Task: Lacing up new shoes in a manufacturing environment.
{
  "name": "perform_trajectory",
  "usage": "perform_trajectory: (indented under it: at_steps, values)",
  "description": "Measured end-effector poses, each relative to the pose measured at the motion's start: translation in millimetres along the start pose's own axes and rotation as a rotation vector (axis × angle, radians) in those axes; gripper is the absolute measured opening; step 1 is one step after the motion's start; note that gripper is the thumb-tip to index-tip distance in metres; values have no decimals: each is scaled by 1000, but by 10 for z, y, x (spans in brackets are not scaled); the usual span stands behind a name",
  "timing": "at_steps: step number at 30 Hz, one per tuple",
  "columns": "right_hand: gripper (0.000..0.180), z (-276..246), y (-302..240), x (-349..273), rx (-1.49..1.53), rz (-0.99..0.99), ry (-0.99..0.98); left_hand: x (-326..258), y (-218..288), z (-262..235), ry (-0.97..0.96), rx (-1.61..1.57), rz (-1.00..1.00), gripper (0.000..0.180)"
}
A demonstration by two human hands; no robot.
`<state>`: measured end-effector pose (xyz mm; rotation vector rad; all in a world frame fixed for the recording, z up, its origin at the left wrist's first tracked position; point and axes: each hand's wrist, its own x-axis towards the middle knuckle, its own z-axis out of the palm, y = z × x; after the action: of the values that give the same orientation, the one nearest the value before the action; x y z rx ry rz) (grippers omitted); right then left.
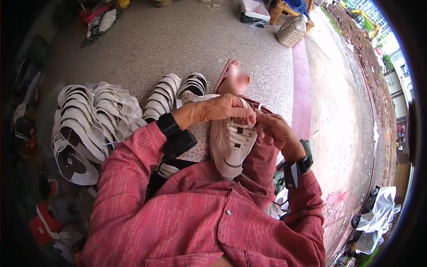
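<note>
A beige sneaker upper [226,153] lies across my lap, its toe toward my body. White shoelace [235,135] crosses its front in several rows, with a small dark patch among them. At the collar end, my left hand [222,108] pinches a raised loop of the lace between thumb and fingers. My right hand [276,131] is close beside it, thumb and forefinger pressed together at the lace near the top eyelets. The exact grip there is partly covered by the fingers. A flowered cloth [195,149] is spread under the upper's left side.
To the left stand nested stacks of white-and-dark shoe uppers [93,118], with another stack [162,98] nearer my knee. A foot in a pink sandal [232,78] rests ahead. Farther off are a white bin [254,12] and a large plastic jug [292,31].
</note>
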<state>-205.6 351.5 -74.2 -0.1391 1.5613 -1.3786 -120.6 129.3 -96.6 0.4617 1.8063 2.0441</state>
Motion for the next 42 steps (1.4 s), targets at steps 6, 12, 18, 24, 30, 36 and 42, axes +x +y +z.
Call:
perform_trajectory:
  at_steps: [6, 12, 18, 24, 30, 36, 42]
  values:
    - [18, 81, 229, 55, 453, -82, -75, -18, -54, 6, 110, -106, -3, 31]
    - [18, -281, 471, -110, 670, -344, 79, -117, -98, 100, 309, 6, 76, 33]
    - [18, -655, 700, -429, 761, -511, 363, -440, -294, 111, 718, -113, 170, 31]
    - [24, -1096, 904, -633, 796, -563, 470, -894, -558, -195, 844, -906, 200, 25]
    - [35, -1164, 925, -697, 706, -735, 255, -1251, -490, -264, 981, -860, 348, 29]
    - [48, -829, 607, -856, 662, -835, 204, -1545, -192, -205, 776, -799, 535, 30]
    - [43, -979, 572, -863, 479, -693, 416, -1611, -237, -268, 1015, -695, 427, 30]
